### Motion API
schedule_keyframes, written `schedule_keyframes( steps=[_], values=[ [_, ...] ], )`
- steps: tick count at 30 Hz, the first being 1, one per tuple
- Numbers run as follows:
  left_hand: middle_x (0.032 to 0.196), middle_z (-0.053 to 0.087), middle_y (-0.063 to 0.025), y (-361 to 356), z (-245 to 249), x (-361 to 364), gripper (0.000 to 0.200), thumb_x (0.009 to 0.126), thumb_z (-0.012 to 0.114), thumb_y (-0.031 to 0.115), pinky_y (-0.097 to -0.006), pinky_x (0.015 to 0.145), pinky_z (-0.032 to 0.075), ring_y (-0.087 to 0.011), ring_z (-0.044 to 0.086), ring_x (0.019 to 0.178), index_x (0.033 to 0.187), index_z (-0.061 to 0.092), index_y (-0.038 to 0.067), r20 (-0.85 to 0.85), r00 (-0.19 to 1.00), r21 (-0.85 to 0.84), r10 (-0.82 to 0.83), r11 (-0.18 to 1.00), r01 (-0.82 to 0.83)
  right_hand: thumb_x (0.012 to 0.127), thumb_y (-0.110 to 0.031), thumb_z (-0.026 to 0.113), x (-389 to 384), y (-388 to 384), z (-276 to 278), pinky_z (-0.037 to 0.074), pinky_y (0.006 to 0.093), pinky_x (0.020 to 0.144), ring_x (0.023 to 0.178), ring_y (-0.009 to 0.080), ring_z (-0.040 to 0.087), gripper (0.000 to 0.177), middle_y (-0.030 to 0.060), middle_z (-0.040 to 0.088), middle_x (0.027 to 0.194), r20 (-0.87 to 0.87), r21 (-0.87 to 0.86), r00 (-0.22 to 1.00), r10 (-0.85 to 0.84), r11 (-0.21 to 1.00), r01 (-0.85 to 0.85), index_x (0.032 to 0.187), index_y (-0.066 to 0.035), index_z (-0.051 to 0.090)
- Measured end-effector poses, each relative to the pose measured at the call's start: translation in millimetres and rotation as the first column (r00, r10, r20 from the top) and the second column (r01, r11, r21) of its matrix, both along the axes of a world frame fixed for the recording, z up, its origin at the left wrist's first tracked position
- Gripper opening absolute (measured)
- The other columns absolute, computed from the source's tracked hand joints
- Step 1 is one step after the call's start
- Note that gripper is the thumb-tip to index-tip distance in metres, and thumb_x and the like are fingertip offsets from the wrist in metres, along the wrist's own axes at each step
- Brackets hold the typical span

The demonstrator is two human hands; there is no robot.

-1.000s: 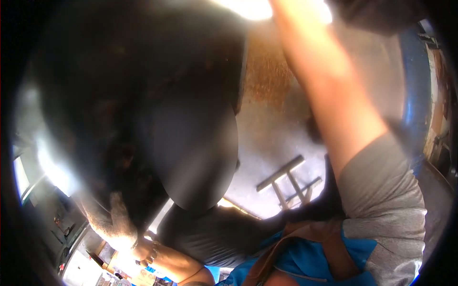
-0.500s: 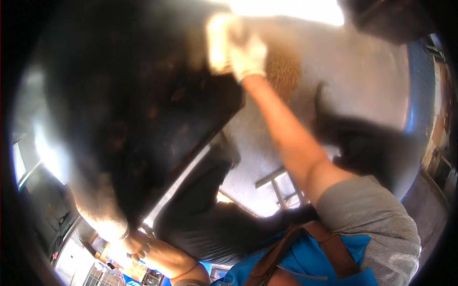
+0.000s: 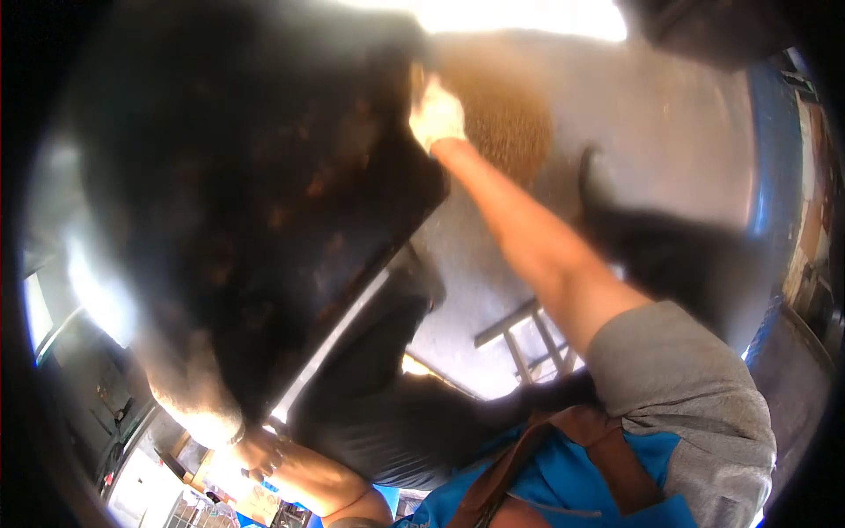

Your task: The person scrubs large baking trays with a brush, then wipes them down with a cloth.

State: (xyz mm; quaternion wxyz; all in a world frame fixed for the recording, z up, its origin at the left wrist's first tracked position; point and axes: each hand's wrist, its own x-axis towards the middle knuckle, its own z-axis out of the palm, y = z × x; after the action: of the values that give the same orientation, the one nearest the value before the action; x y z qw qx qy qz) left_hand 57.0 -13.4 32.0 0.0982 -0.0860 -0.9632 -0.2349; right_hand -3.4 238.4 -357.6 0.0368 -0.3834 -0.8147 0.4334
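A large dark panel (image 3: pixel 290 202) with faint brownish marks fills the left half of the view. At its far right edge is my right hand (image 3: pixel 437 116) in a pale glove, fingers closed. A narrow brownish thing (image 3: pixel 418 79) shows beside the fingers; blur hides its kind. My left hand (image 3: pixel 198 409), also in a pale glove, is by the panel's lower left side. Its fingers are blurred and partly lost against the dark surface, so its grip cannot be made out.
Below the panel is my dark-trousered leg (image 3: pixel 378 396). A metal frame with rungs (image 3: pixel 519 343) stands on the grey floor (image 3: pixel 493 264). Past my right hand lies a brown patch (image 3: pixel 519 132). A blue strip (image 3: pixel 761 167) borders the right side; a dark box-like object (image 3: pixel 717 31) sits at top right.
My right hand has shifted slightly down to the panel's edge. The wide pale block seen at it before now shows only as something narrow and brownish. My left hand has moved little.
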Motion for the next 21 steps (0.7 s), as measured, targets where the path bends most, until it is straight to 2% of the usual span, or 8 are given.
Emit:
schedule_keyframes(
  steps=[4, 6, 10, 12, 14, 16, 18, 21],
  values=[
    [0.144, 0.055, -0.0191, -1, -3, -1, 0.061, 0.087, 0.057, -0.006, -0.0390, 0.114, 0.036, -0.0289, 0.053, 0.130, 0.147, 0.048, -0.003, -0.065, 0.997, -0.071, -0.048, 0.997, 0.043, 0.098, -0.029, 0.054, -14, 23, -45, 0.053, 0.0555, 0.085, 0.094, 0.0490, 0.068, 0.034, 0.0304, 0.070, 0.095, -0.044, 0.099, 0.999, -0.029, 0.995, 0.033, 0.118, -0.002, 0.051],
    [0.143, 0.056, -0.0191, -2, -1, -3, 0.061, 0.087, 0.057, -0.006, -0.0384, 0.114, 0.037, -0.0287, 0.054, 0.129, 0.147, 0.047, -0.004, -0.022, 0.993, -0.125, -0.114, 0.986, 0.111, 0.099, -0.032, 0.054, 17, 15, -24, 0.052, 0.0557, 0.085, 0.092, 0.0490, 0.068, 0.036, 0.0297, 0.070, 0.093, 0.006, 0.016, 0.999, -0.036, 0.999, 0.036, 0.120, -0.003, 0.050],
    [0.142, 0.057, -0.0199, 8, 5, 7, 0.061, 0.087, 0.058, -0.005, -0.0382, 0.113, 0.039, -0.0290, 0.056, 0.127, 0.147, 0.047, -0.004, 0.022, 0.999, -0.052, 0.027, 0.998, -0.026, 0.098, -0.034, 0.055, 96, -55, -44, 0.053, 0.0577, 0.077, 0.082, 0.0486, 0.068, 0.034, 0.0284, 0.069, 0.085, -0.123, 0.018, 0.992, 0.017, 1.000, -0.015, 0.118, -0.007, 0.049],
    [0.140, 0.057, -0.0207, 7, 13, 7, 0.062, 0.086, 0.058, -0.004, -0.0377, 0.111, 0.040, -0.0294, 0.057, 0.125, 0.147, 0.046, -0.005, 0.052, 0.999, -0.016, 0.014, 1.000, -0.013, 0.093, -0.037, 0.062, 118, -73, -64, 0.057, 0.0489, 0.076, 0.085, 0.0450, 0.069, 0.056, 0.0255, 0.071, 0.091, 0.018, -0.032, 0.998, 0.053, 0.998, -0.052, 0.135, -0.002, 0.049],
    [0.139, 0.058, -0.0210, 2, 20, 3, 0.062, 0.086, 0.059, -0.003, -0.0382, 0.111, 0.041, -0.0299, 0.058, 0.125, 0.147, 0.046, -0.006, 0.033, 0.999, -0.019, -0.035, 0.999, 0.035, 0.092, -0.035, 0.063, 113, -62, -77, 0.057, 0.0489, 0.076, 0.086, 0.0458, 0.069, 0.053, 0.0296, 0.069, 0.089, 0.080, 0.008, 0.997, 0.005, 1.000, -0.005, 0.125, 0.004, 0.053],
    [0.139, 0.059, -0.0213, -1, 22, 5, 0.062, 0.086, 0.059, -0.003, -0.0387, 0.111, 0.042, -0.0304, 0.058, 0.124, 0.146, 0.046, -0.006, 0.007, 0.997, -0.010, -0.079, 0.997, 0.079, 0.095, -0.029, 0.057, 96, -37, -73, 0.054, 0.0564, 0.079, 0.087, 0.0489, 0.068, 0.035, 0.0283, 0.070, 0.089, 0.081, -0.092, 0.990, -0.117, 0.988, 0.124, 0.117, -0.003, 0.051],
    [0.139, 0.058, -0.0216, 6, 22, 10, 0.062, 0.086, 0.058, -0.003, -0.0405, 0.112, 0.041, -0.0315, 0.058, 0.125, 0.146, 0.047, -0.005, -0.060, 0.996, -0.105, -0.073, 0.992, 0.066, 0.093, -0.024, 0.058, 82, -14, -73, 0.056, 0.0528, 0.080, 0.090, 0.0473, 0.069, 0.031, 0.0294, 0.070, 0.094, 0.075, -0.088, 0.986, -0.150, 0.984, 0.156, 0.113, 0.000, 0.055],
    [0.139, 0.059, -0.0205, 4, 24, 11, 0.063, 0.086, 0.060, 0.002, -0.0418, 0.113, 0.040, -0.0323, 0.058, 0.126, 0.147, 0.047, -0.003, -0.031, 0.994, -0.037, -0.104, 0.994, 0.103, 0.089, -0.022, 0.058, 56, 17, -71, 0.056, 0.0483, 0.086, 0.097, 0.0445, 0.069, 0.030, 0.0296, 0.070, 0.101, -0.019, -0.097, 0.989, -0.148, 0.985, 0.145, 0.110, 0.000, 0.058]
  ],
)
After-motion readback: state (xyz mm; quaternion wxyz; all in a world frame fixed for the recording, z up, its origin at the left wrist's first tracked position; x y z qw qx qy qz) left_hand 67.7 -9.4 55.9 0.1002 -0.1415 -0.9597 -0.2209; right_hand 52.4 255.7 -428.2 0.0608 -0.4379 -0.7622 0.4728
